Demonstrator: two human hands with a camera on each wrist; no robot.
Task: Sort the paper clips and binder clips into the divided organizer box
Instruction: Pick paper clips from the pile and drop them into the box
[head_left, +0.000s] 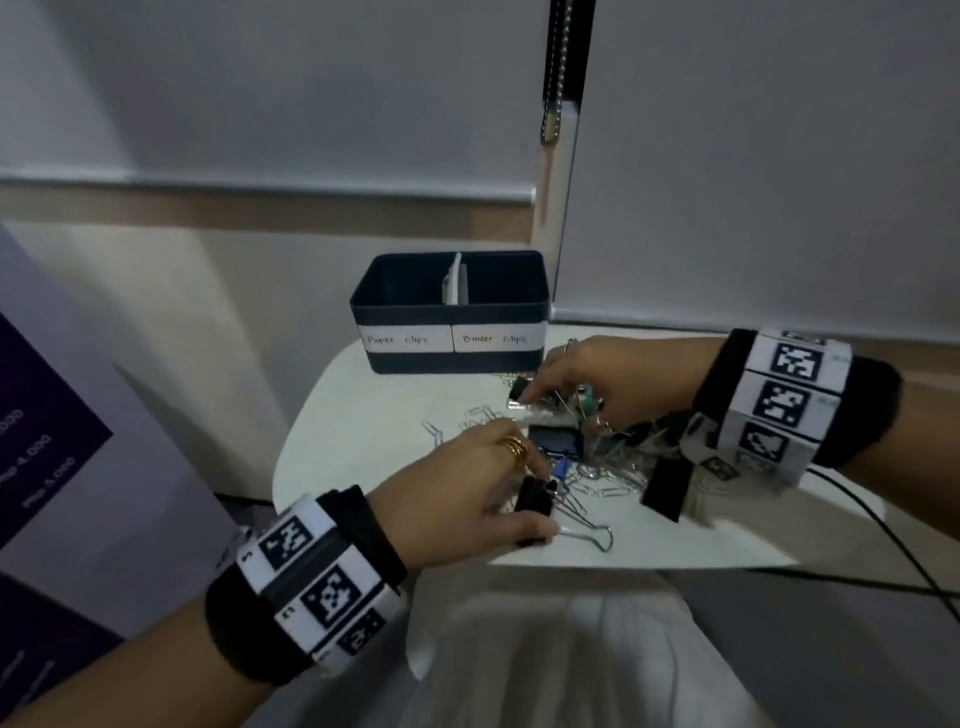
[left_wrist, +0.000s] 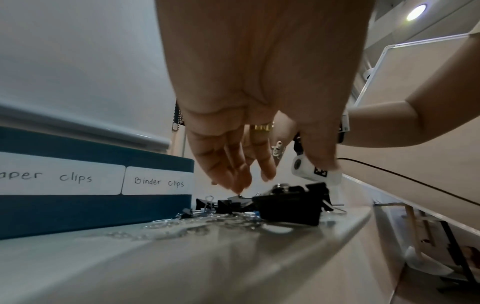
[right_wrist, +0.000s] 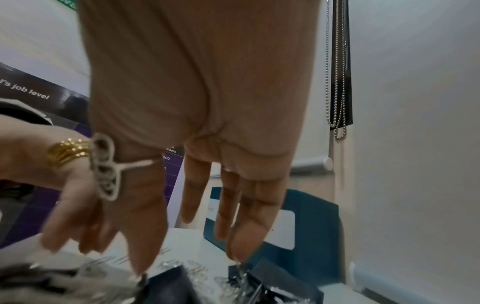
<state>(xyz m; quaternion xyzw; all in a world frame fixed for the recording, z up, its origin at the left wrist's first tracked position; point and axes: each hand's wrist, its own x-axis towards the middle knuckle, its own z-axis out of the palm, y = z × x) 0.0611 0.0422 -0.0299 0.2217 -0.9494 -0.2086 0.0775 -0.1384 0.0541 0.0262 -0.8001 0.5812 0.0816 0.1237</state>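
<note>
Both hands are down over the pile now, and the organizer box (head_left: 449, 312) stands at the far edge of the small white table (head_left: 332, 447), just beyond the heap, its 2 compartments labelled for paper clips on the left and binder clips on the right. The right hand (head_left: 618, 384) reaches toward the box side of the pile, fingers straight and slightly spread, fingertips touching down on a small black binder clip (head_left: 519, 389) that lies just beside the box's binder-clip half. That looks the shorter trip: the clip sits between those fingertips and the right compartment. The left hand (head_left: 462, 493) is nearer the person, fingers loosely spread over a big black binder clip (head_left: 535, 501) whose wire handles point right; whether it truly grips it, I cannot tell. Loose paper clips (head_left: 597, 480) lie scattered between the 2 hands.
</note>
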